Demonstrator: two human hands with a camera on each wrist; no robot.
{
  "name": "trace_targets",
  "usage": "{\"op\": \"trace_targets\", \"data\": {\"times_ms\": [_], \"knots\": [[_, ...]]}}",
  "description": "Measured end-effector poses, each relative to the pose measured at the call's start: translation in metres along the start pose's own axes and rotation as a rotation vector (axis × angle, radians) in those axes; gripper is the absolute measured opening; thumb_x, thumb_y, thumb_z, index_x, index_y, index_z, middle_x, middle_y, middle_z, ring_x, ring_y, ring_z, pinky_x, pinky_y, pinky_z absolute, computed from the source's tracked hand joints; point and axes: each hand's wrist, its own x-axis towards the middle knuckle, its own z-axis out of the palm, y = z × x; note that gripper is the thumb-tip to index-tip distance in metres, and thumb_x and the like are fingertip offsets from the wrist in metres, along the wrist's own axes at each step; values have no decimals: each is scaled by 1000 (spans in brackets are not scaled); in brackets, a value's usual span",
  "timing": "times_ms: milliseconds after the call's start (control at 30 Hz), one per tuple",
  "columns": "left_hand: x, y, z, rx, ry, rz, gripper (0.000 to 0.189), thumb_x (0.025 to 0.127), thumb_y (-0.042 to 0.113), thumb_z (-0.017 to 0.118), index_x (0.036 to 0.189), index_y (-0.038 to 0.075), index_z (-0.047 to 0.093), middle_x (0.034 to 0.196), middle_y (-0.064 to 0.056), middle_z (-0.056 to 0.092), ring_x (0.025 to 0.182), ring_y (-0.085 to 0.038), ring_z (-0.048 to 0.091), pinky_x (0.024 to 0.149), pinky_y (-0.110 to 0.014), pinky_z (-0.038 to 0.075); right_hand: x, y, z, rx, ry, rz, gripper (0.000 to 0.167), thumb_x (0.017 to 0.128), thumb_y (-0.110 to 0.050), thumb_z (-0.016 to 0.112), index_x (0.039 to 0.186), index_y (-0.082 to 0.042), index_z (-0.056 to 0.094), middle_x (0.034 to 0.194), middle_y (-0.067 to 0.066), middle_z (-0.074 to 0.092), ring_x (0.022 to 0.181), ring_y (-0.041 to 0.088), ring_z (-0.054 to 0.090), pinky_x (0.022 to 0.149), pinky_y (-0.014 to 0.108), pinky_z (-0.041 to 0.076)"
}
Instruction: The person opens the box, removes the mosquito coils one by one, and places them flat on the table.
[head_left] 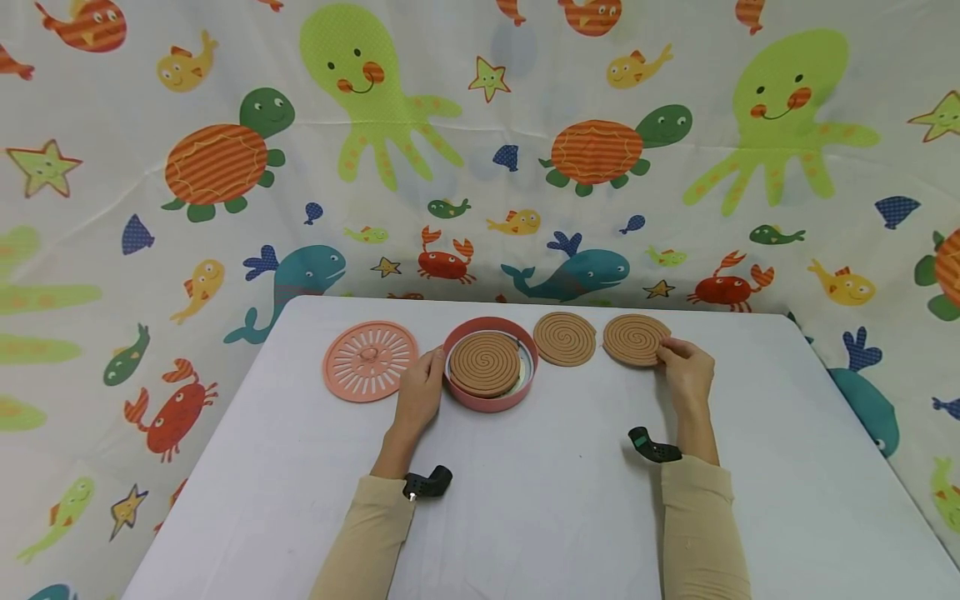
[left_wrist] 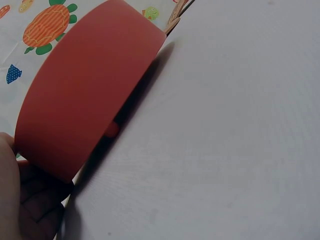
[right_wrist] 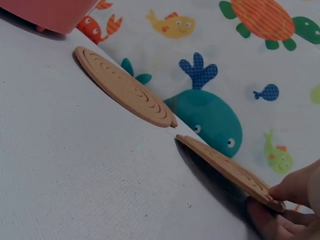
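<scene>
My left hand point(head_left: 420, 393) grips the left side of a round red tin point(head_left: 489, 405), thumb at its rim and fingers under its edge in the left wrist view. A brown mosquito coil point(head_left: 484, 364) lies inside the tin. My right hand point(head_left: 687, 371) pinches the right edge of another mosquito coil point(head_left: 633, 340) between thumb and fingers. In the right wrist view that coil point(right_wrist: 230, 167) is tilted, its near edge raised off the table with a shadow beneath. Between it and the tin, a further mosquito coil point(head_left: 565, 339) lies flat.
A slotted pink-red lid point(head_left: 360, 385) with a small central knob lies left of the tin, close to my left hand. The white table point(head_left: 525, 500) ends just behind these things, where a curtain point(head_left: 480, 208) printed with sea animals hangs. Black cameras are strapped at both wrists.
</scene>
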Motion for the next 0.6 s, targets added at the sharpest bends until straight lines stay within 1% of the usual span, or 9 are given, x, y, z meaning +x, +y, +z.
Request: {"op": "trace_targets", "data": {"times_ms": [167, 367, 467, 600], "knots": [[0, 1, 0, 4, 0, 3, 46, 108, 38, 42, 130, 7, 66, 129, -14, 69, 127, -29, 62, 106, -49, 51, -1, 1, -1, -34, 14, -19, 34, 100, -17, 60, 131, -4, 64, 125, 8, 64, 89, 1, 58, 72, 9, 52], [0, 0, 0, 4, 4, 9, 46, 108, 38, 41, 130, 7, 67, 128, -14, 69, 127, -30, 62, 106, -49, 51, 0, 1, -2, -92, 31, -38, 34, 101, -18, 58, 131, -5, 65, 129, 12, 65, 87, 2, 59, 66, 6, 49], [0, -1, 1, 6, 8, 12, 45, 108, 37, 41, 129, 7, 67, 127, -14, 70, 126, -30, 62, 105, -49, 51, -1, 1, -3, -112, 41, -52, 34, 101, -18, 57, 131, -5, 64, 130, 14, 65, 89, 5, 60, 64, 6, 47], [0, -1, 1, 7, 10, 15, 45, 108, 36, 42, 129, 6, 67, 126, -15, 70, 125, -30, 63, 103, -49, 52, -2, 0, -4, -136, 46, -59, 36, 102, -20, 55, 133, -4, 63, 131, 15, 65, 95, 12, 62, 63, 5, 45]]}}
